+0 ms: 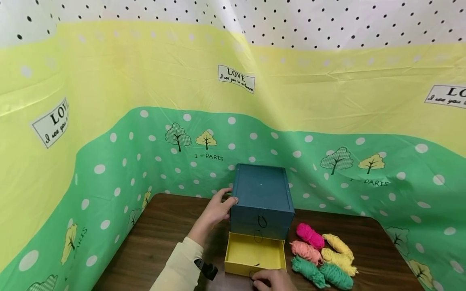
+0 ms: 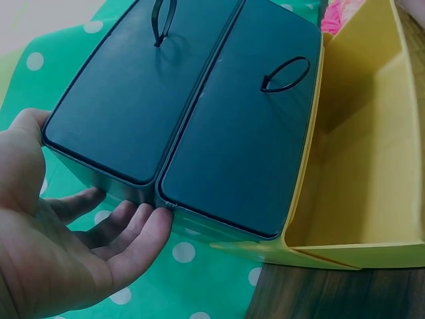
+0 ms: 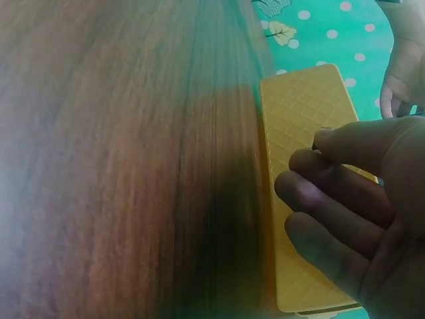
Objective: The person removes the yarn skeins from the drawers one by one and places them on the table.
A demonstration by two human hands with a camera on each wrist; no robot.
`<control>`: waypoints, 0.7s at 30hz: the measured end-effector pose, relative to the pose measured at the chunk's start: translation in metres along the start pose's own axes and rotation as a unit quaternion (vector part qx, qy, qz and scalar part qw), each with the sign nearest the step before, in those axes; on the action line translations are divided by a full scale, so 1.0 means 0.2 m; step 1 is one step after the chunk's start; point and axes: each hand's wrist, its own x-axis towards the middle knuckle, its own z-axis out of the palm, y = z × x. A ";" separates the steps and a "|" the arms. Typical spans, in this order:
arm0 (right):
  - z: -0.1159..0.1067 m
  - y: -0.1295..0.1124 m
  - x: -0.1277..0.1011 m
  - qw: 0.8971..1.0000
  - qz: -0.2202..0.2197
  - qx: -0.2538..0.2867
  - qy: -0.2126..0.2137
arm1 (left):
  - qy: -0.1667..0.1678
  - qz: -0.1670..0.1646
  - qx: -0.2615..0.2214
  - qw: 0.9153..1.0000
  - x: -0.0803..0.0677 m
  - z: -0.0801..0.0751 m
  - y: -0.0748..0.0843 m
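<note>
Small blue drawer box [image 1: 263,194] sits toward the back of the wood surface [image 1: 153,242], against the green dotted backdrop cloth [image 1: 120,161]. Left hand [image 1: 217,209] braces the box's left side w/ fingers straight & relaxed, palm open; wrist view shows the fingertips [image 2: 143,229] touching the box's lower edge, not wrapped round it. Two upper drawer fronts are flush, each w/ a black loop pull [image 2: 285,73].

Bottom yellow drawer [image 1: 255,254] is pulled well out & looks empty inside. Right hand [image 1: 273,281] is at the drawer's front edge, fingers curled; appears to pinch the small pull there, but the pull itself is mostly hidden, so the grip can't be confirmed. Right wrist view shows curled fingers [image 3: 332,199] just over the yellow front panel.

Yarn bundles [image 1: 322,256] (pink, salmon, yellow, green) lie in a cluster on the surface just right of the drawer, untouched.

Judged progress: drawer open = done. Yarn not yet in the drawer; that & closing seem left.
</note>
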 end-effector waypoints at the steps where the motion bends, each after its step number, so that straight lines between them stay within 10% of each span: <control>1: 0.00 0.00 0.00 1.000 0.007 -0.002 0.004 | 0.000 0.001 0.000 1.000 0.00 0.00 0.00; 21: -0.04 0.01 0.11 0.989 0.106 -0.073 0.068 | -0.003 -0.003 -0.001 1.000 0.00 0.00 -0.01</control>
